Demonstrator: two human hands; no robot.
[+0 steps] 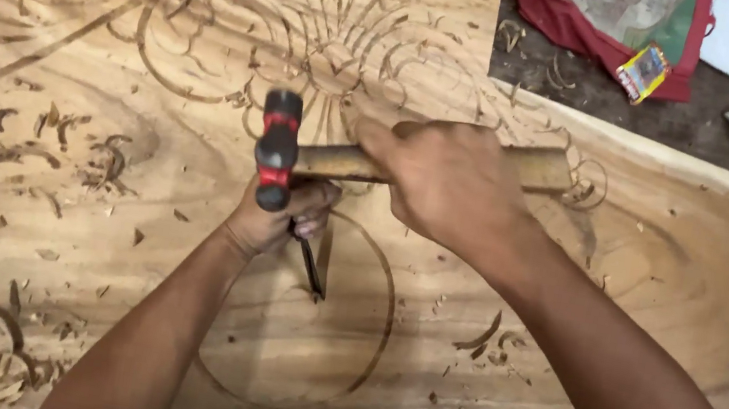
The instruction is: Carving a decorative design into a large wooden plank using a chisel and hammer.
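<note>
1 carved wooden slab; over it, right hand gripping 1 mallet, left hand clasping 1 chisel.

A dark chisel stands tilted, its tip biting the curved groove cut in the pale wood slab. Above it, a wooden-handled hammer with a black-and-red head lies level.

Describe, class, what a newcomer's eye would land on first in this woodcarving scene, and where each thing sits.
At the centre, the right hand grips a wooden-handled mallet with a black and red head, poised over the chisel held by the left hand. The chisel tip meets a curved groove cut into the large pale wooden slab. Swirling floral carving spreads across the slab's upper part, with wood chips scattered at left.
</note>
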